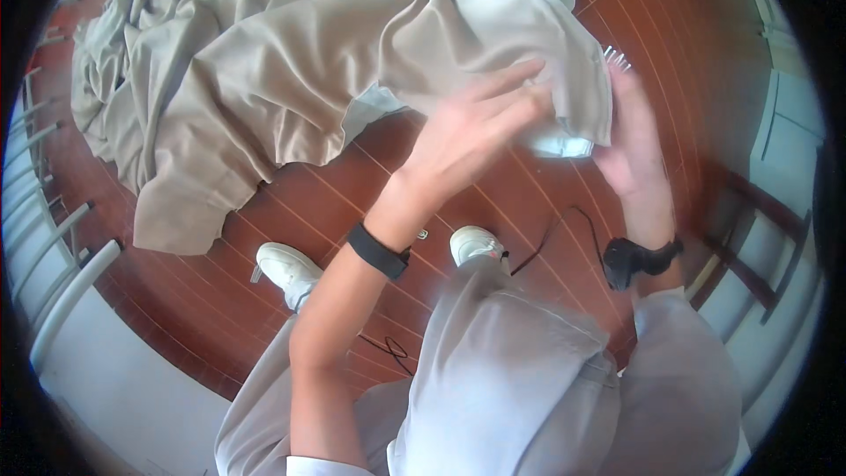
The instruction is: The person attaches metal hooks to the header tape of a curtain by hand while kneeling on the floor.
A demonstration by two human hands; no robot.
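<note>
A large beige cloth with a pale lining hangs in folds across the upper view, like a curtain. My right hand is at the cloth's right edge, with part of the hand behind it. Several thin white prongs, perhaps a curtain hook, stick up at its fingertips. My left hand is blurred and lies over the front of the cloth near its lower right corner, fingers partly spread. Whether it grips the cloth cannot be told.
My white shoes stand on the red tiled floor. A thin dark cord lies near my feet. White rails line the left side. Dark red bars, like part of a chair or frame, stand at the right.
</note>
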